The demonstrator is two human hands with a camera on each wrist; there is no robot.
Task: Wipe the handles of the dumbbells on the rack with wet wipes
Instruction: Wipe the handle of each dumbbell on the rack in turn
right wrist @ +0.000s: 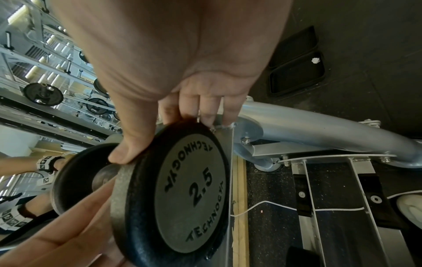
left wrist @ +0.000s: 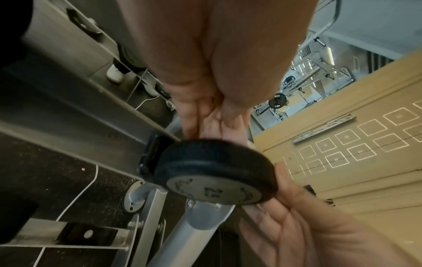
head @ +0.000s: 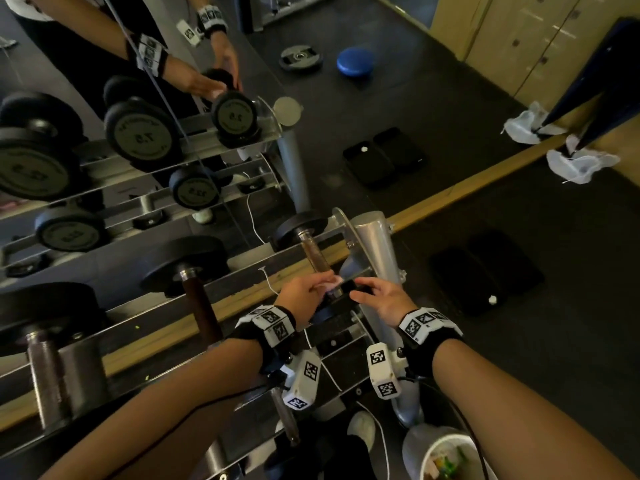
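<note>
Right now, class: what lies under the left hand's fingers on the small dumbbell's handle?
A pale wipe shows under the left hand, pressed on the handle of the small dumbbell. The handle's near end is hidden.

A blue disc [head: 355, 62] and a weight plate [head: 300, 57] lie on the floor — a white bin [head: 417, 445] nearby.

Two bare hands: left hand [head: 301, 296], right hand [head: 381, 299]. Between them is one small black round-headed dumbbell [head: 313, 251]. Left of the left hand are two bigger black dumbbells [head: 199, 299] [head: 45, 368]. In the left hand is one pale crumpled wipe [head: 334, 281]. Right of the right hand are two flat black floor pads [head: 485, 271].
</note>
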